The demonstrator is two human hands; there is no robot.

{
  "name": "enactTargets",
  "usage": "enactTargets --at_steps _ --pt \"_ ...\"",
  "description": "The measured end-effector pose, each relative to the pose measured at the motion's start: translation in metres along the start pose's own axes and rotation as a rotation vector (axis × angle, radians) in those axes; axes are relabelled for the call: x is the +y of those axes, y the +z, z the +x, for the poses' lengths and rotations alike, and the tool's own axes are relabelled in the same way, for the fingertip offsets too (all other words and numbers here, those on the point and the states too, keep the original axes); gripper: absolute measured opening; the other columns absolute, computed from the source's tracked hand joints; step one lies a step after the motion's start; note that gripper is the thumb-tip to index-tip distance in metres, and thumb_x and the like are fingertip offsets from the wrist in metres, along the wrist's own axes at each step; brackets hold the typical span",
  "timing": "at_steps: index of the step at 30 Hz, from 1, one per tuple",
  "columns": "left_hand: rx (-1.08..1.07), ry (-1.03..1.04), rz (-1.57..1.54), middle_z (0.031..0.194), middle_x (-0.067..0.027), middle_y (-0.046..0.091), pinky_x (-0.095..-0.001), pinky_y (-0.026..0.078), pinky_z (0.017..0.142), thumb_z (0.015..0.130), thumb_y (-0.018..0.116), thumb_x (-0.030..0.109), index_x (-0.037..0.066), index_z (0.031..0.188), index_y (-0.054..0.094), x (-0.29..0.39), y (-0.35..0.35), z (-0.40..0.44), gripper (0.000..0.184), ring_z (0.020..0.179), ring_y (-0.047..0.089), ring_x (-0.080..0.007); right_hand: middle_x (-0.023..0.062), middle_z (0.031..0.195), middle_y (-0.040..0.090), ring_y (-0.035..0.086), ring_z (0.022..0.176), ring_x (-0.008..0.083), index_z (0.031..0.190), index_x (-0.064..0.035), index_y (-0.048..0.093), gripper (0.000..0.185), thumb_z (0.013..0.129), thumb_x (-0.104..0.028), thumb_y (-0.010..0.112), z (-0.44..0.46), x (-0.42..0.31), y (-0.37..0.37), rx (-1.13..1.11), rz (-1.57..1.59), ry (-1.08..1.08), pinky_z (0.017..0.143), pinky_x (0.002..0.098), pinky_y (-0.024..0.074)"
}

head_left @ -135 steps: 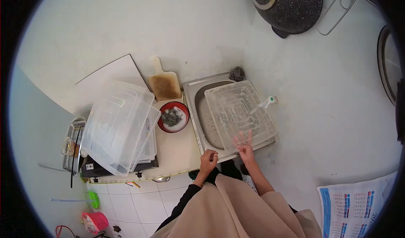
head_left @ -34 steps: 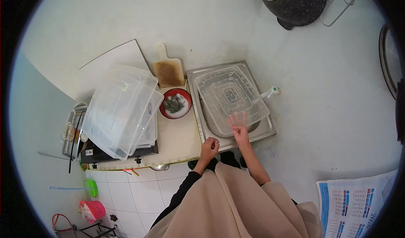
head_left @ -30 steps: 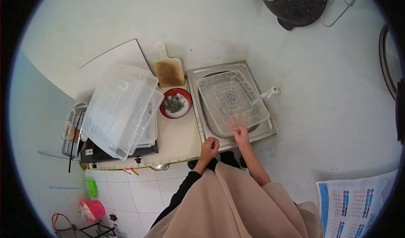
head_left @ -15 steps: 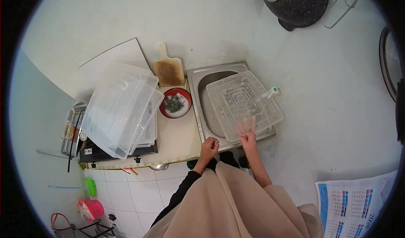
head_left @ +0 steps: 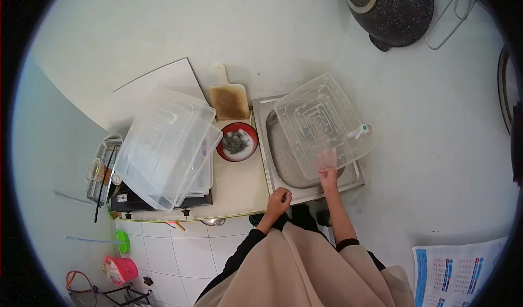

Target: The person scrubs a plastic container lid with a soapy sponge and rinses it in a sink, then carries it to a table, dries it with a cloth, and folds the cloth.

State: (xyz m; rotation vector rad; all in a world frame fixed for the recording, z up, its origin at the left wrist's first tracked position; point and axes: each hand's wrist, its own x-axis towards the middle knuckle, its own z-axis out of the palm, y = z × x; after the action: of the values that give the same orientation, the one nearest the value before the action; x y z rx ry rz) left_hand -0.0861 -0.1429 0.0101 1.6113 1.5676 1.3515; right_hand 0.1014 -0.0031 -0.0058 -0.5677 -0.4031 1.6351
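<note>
Rectangular translucent plastic lid (head_left: pixel 318 122), up over the right part of the steel sink (head_left: pixel 262 143) from here, just about at the white-handled faucet (head_left: pixel 359 131); see-through, colourless, rounded corners; nested rounded rectangles moulded toward the middle, whitish blotches and drop-like spots among them; raised border round the outside, pale glare along it; basin shows through the plastic; lid sits turned at an angle to the sink, overlapping its edge on the faucet side.

Right hand (head_left: pixel 328 169) has the lid by its near edge; fingers visible through the plastic on the far side, thumb on the near side, grip closed on the lid; left hand (head_left: pixel 279 199) just by the sink's front corner, apart from the lid, fingers curled in and together; can't tell if anything is inside them.

Beside the sink, on the cream counter (head_left: pixel 237 184), a red bowl (head_left: pixel 223 153) with white suds (head_left: pixel 243 147) and a dark grey scrubber (head_left: pixel 234 141); behind it a white cutting board (head_left: pixel 229 101) leaning on the wall, big brown stain on its face; farther left, a pile of clear plastic containers (head_left: pixel 163 149), tilted and overlapping, over a black stove (head_left: pixel 133 202); speckled dark pan (head_left: pixel 395 13) hanging high on the wall; calendar (head_left: pixel 455 269) low at right.
</note>
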Motion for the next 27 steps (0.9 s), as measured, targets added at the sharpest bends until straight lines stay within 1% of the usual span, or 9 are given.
enactTargets --at_steps 7,11,14,17,19,20,24,26,27 --pt "-0.017 -0.029 0.027 0.070 -0.0108 0.057 -0.0286 0.048 0.052 0.080 0.057 0.007 0.001 0.078 0.058 0.004 -0.002 0.003 0.006 0.055 0.060 -0.0193 0.0103 0.143 0.031 0.029 0.131 0.0305 0.140 -0.0216 0.029 0.099 0.051 0.023 0.033 0.029 0.014 0.031 -0.002 0.194 0.100 0.107 0.0492 0.0264" --pt "-0.006 -0.019 0.030 0.070 -0.0110 0.057 -0.0289 0.048 0.052 0.080 0.057 0.006 0.001 0.077 0.058 0.004 -0.001 0.004 0.006 0.056 0.060 -0.0199 0.0128 0.143 0.030 0.028 0.132 0.0300 0.140 -0.0196 0.029 0.095 0.056 0.023 0.034 0.053 0.044 0.012 -0.035 0.165 0.115 0.107 0.0493 0.0252" --pt "0.007 -0.021 -0.012 0.070 -0.0111 0.057 -0.0289 0.049 0.052 0.079 0.057 0.005 0.001 0.077 0.057 0.003 0.001 0.003 0.005 0.056 0.060 -0.0203 0.0097 0.141 0.033 0.027 0.133 0.0284 0.138 -0.0175 0.033 0.092 0.054 0.021 0.035 0.058 0.062 0.004 -0.126 0.091 0.025 0.108 0.0488 0.0242" --pt "-0.003 -0.029 -0.004 0.070 -0.0112 0.057 -0.0282 0.048 0.052 0.079 0.057 0.004 0.000 0.077 0.057 0.003 0.000 0.003 0.005 0.055 0.060 -0.0201 0.0091 0.141 0.035 0.029 0.132 0.0272 0.137 -0.0144 0.033 0.091 0.054 0.020 0.036 0.057 0.074 -0.010 -0.050 0.138 0.056 0.109 0.0450 0.0246" --pt "-0.018 -0.041 0.004 0.071 -0.0110 0.056 -0.0295 0.050 0.053 0.078 0.056 0.004 0.001 0.077 0.056 0.009 -0.003 0.005 0.003 0.056 0.059 -0.0223 0.0076 0.141 0.034 0.030 0.132 0.0256 0.137 -0.0123 0.032 0.089 0.054 0.019 0.036 0.086 0.110 -0.092 0.207 0.061 0.320 0.110 0.0410 0.0248" --pt "-0.023 -0.042 0.003 0.071 -0.0110 0.056 -0.0295 0.050 0.053 0.078 0.056 0.004 0.001 0.077 0.056 0.008 -0.002 0.005 0.003 0.056 0.059 -0.0223 0.0076 0.141 0.034 0.030 0.132 0.0256 0.137 -0.0123 0.032 0.089 0.054 0.019 0.036 0.081 0.110 -0.093 0.212 0.061 0.318 0.110 0.0410 0.0248" --pt "0.004 -0.020 -0.016 0.070 -0.0112 0.056 -0.0281 0.048 0.051 0.079 0.057 0.004 0.001 0.077 0.057 0.001 0.002 0.003 0.004 0.055 0.059 -0.0204 0.0056 0.137 0.040 0.038 0.126 0.0236 0.138 -0.0148 0.033 0.088 0.057 0.020 0.036 0.041 0.102 -0.043 0.002 0.180 0.225 0.085 0.0291 0.0420" --pt "0.021 0.005 -0.017 0.068 -0.0110 0.055 -0.0268 0.046 0.050 0.080 0.056 0.004 0.000 0.076 0.057 0.001 0.002 0.004 0.005 0.053 0.058 -0.0184 0.0051 0.135 0.041 0.040 0.125 0.0231 0.138 -0.0154 0.033 0.087 0.058 0.020 0.036 0.023 0.089 -0.018 -0.052 0.208 0.197 0.079 0.0262 0.0463" --pt "0.014 0.004 -0.004 0.068 -0.0108 0.055 -0.0264 0.047 0.050 0.080 0.056 0.004 0.000 0.076 0.057 0.001 0.001 0.003 0.006 0.053 0.058 -0.0174 0.0044 0.134 0.043 0.042 0.123 0.0229 0.138 -0.0150 0.033 0.085 0.060 0.019 0.037 0.013 0.080 -0.006 -0.029 0.237 0.238 0.071 0.0237 0.0455"
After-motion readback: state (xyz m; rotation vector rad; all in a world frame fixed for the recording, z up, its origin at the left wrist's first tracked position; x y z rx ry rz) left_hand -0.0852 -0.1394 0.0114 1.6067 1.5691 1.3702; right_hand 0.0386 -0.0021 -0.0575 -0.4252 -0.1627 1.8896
